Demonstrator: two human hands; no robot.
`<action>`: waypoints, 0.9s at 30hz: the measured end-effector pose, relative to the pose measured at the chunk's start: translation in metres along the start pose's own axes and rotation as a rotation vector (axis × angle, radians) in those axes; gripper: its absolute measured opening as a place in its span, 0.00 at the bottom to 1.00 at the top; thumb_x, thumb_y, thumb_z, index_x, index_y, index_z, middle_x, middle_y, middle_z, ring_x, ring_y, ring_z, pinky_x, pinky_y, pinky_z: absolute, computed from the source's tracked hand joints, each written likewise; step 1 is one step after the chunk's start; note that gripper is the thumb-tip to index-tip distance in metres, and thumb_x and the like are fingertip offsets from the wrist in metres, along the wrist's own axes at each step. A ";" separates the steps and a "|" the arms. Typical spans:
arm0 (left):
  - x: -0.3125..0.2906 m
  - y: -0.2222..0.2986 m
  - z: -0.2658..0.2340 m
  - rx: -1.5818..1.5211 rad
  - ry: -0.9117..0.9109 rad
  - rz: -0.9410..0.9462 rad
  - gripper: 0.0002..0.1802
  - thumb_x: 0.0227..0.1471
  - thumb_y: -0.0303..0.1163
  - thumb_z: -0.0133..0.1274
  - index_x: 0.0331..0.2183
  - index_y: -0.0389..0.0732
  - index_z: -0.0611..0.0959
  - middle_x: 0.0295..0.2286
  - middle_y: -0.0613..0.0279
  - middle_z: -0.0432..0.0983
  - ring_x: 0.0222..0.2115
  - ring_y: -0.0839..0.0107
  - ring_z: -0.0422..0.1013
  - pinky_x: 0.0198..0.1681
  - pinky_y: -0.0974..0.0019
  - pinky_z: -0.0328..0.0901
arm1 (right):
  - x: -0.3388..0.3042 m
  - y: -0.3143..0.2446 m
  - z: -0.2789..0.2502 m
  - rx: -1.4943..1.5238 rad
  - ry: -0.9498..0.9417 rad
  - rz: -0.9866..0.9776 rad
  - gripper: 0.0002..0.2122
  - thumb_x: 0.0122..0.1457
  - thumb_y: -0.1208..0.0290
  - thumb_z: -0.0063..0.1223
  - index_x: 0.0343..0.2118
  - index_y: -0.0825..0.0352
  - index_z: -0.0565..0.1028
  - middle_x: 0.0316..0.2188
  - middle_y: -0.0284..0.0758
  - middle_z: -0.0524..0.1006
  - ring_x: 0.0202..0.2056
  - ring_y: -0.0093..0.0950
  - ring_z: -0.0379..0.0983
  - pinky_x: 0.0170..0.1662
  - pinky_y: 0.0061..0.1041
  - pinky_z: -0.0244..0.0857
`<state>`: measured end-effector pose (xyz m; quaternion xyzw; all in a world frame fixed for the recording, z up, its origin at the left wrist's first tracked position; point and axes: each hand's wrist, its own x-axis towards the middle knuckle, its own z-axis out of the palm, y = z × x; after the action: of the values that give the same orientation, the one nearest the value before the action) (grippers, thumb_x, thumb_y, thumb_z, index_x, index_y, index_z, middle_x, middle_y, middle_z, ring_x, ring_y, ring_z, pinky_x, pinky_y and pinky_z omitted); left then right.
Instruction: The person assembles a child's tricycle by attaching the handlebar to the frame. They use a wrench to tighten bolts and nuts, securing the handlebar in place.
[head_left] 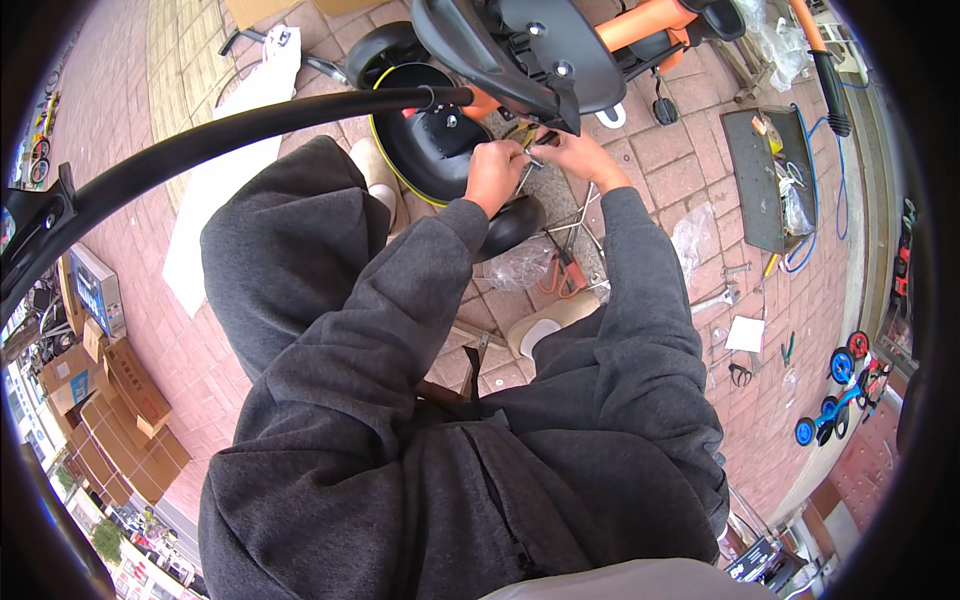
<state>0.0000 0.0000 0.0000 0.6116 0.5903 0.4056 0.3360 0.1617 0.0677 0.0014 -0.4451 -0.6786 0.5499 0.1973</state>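
In front of me stands a child's tricycle with an orange frame (645, 24) and a black plastic seat (570, 65). Below the seat sits a round black basin-shaped part (425, 150) with a yellow rim. My left hand (494, 174) and my right hand (580, 160) meet beside this part, under the seat. Both have their fingers closed around small metal pieces, too small and covered to name. A black rear wheel (515, 225) shows just below my left hand. The long black curved push bar (250, 122) reaches out to the left.
Pliers with orange handles (570, 275) and clear plastic bags (520, 268) lie between my feet. To the right are a black toolbox (752, 180), a wrench (722, 298) and a white paper (745, 333). Cardboard boxes (125, 420) stand left; a blue-wheeled bike (842, 390) stands right.
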 end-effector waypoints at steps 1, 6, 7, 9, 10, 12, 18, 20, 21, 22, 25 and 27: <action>0.000 0.001 0.001 -0.001 -0.007 0.006 0.06 0.39 0.24 0.56 0.24 0.30 0.79 0.17 0.49 0.73 0.15 0.65 0.69 0.22 0.68 0.63 | -0.003 -0.003 -0.002 -0.073 0.008 -0.021 0.17 0.48 0.72 0.55 0.43 0.67 0.71 0.29 0.34 0.73 0.31 0.25 0.68 0.37 0.24 0.62; -0.001 0.001 -0.001 -0.010 -0.023 -0.001 0.06 0.39 0.24 0.56 0.24 0.30 0.79 0.16 0.49 0.72 0.14 0.64 0.68 0.21 0.67 0.62 | -0.001 -0.010 0.004 0.104 0.078 -0.020 0.17 0.45 0.75 0.56 0.40 0.70 0.71 0.24 0.34 0.72 0.28 0.26 0.67 0.35 0.26 0.62; -0.002 0.002 -0.001 -0.012 -0.017 0.000 0.06 0.39 0.24 0.56 0.24 0.30 0.79 0.16 0.49 0.72 0.14 0.64 0.68 0.21 0.67 0.62 | -0.003 -0.010 0.001 -0.024 0.050 -0.026 0.17 0.45 0.74 0.56 0.40 0.70 0.71 0.25 0.35 0.72 0.29 0.26 0.68 0.35 0.26 0.62; -0.003 0.002 0.001 -0.013 -0.020 0.001 0.06 0.39 0.24 0.56 0.23 0.30 0.79 0.16 0.49 0.72 0.14 0.64 0.68 0.21 0.67 0.62 | -0.004 -0.007 0.002 -0.063 0.077 -0.005 0.17 0.44 0.74 0.56 0.40 0.70 0.72 0.24 0.36 0.72 0.29 0.26 0.68 0.35 0.26 0.63; -0.003 0.002 0.001 -0.014 -0.026 -0.001 0.06 0.39 0.24 0.56 0.23 0.30 0.79 0.16 0.48 0.72 0.14 0.64 0.68 0.20 0.67 0.62 | -0.001 -0.006 0.004 0.023 0.129 0.022 0.17 0.43 0.73 0.57 0.39 0.70 0.72 0.24 0.36 0.73 0.29 0.27 0.68 0.35 0.26 0.63; -0.002 0.001 0.000 -0.012 -0.024 -0.001 0.06 0.39 0.24 0.57 0.23 0.30 0.79 0.16 0.48 0.72 0.14 0.63 0.68 0.20 0.67 0.62 | 0.001 -0.004 0.004 0.021 0.139 0.018 0.17 0.42 0.72 0.57 0.38 0.70 0.73 0.24 0.36 0.73 0.29 0.26 0.68 0.34 0.25 0.63; 0.000 -0.002 0.003 -0.013 -0.006 0.010 0.06 0.38 0.24 0.57 0.23 0.31 0.79 0.16 0.48 0.72 0.15 0.62 0.69 0.21 0.67 0.62 | 0.000 -0.002 0.003 -0.001 0.096 0.012 0.12 0.41 0.73 0.57 0.30 0.71 0.73 0.21 0.33 0.73 0.25 0.25 0.68 0.31 0.25 0.62; -0.001 -0.002 0.002 0.001 -0.019 0.017 0.06 0.38 0.24 0.57 0.23 0.31 0.79 0.17 0.48 0.72 0.15 0.62 0.69 0.21 0.67 0.62 | 0.000 -0.002 0.000 -0.053 0.055 -0.003 0.10 0.42 0.73 0.56 0.28 0.72 0.73 0.20 0.32 0.72 0.24 0.24 0.67 0.31 0.25 0.62; -0.002 -0.003 0.001 -0.002 -0.011 0.013 0.06 0.38 0.24 0.57 0.23 0.31 0.79 0.17 0.48 0.73 0.15 0.62 0.69 0.21 0.67 0.62 | 0.000 -0.002 0.002 -0.023 0.070 -0.009 0.10 0.42 0.73 0.56 0.28 0.71 0.73 0.20 0.32 0.72 0.24 0.23 0.67 0.30 0.25 0.62; -0.001 -0.003 0.002 -0.001 -0.004 0.010 0.06 0.38 0.24 0.57 0.23 0.31 0.79 0.17 0.48 0.73 0.15 0.62 0.70 0.21 0.67 0.63 | 0.001 -0.001 0.004 0.005 0.086 -0.013 0.09 0.42 0.74 0.56 0.28 0.71 0.73 0.20 0.32 0.72 0.23 0.23 0.66 0.30 0.25 0.62; -0.001 -0.001 0.003 0.002 -0.016 0.008 0.06 0.38 0.24 0.57 0.23 0.31 0.79 0.17 0.48 0.73 0.16 0.61 0.70 0.22 0.67 0.63 | 0.001 0.000 0.000 0.046 0.056 0.023 0.09 0.42 0.74 0.56 0.28 0.71 0.73 0.20 0.32 0.72 0.24 0.22 0.66 0.30 0.24 0.62; -0.001 -0.002 0.001 0.006 -0.025 0.008 0.06 0.38 0.24 0.57 0.23 0.31 0.79 0.17 0.48 0.73 0.16 0.62 0.71 0.22 0.67 0.63 | 0.002 -0.002 0.003 0.045 0.058 0.026 0.08 0.42 0.75 0.56 0.27 0.71 0.73 0.21 0.33 0.73 0.24 0.21 0.67 0.30 0.24 0.62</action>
<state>0.0003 -0.0010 -0.0020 0.6201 0.5847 0.3976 0.3398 0.1580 0.0674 0.0018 -0.4650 -0.6544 0.5544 0.2197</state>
